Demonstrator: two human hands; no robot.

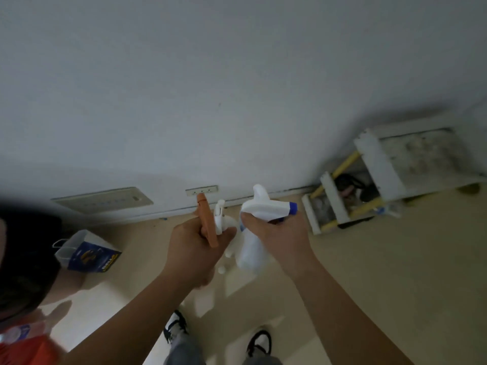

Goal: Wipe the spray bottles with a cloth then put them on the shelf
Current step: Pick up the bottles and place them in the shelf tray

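Two hands: both raised in front of the person, above the floor (369,272), each carrying sprayers.
Left hand (195,248): fingers curled round the necks of an orange-headed sprayer (207,222) and a white-headed sprayer (220,217), held side by side. Their bodies are mostly hidden behind the hand.
Right hand (276,233): fingers and thumb wrapped round the neck of a white spray bottle (253,246) with a blue nozzle tip. The nozzle points right and the body hangs below the grip.
Cloth: none made out in view.
Shelf (379,164): white rack with yellow rods, far right against the wall (237,88), well apart from both hands.
Step in hand: judged to be carrying the bottles toward the shelf. Whether they have been wiped cannot be confirmed.
Next move: judged to call for turning right, closing on the rack and setting one bottle down upright at a time. The left hand's double load risks a slip on release.
Writing: a blue and white paper bag (89,255) on the floor, near left, bears yellow lettering too blurred to read. No label is legible on any bottle.
Other: a second person's dark hair and orange garment show at the near left edge.
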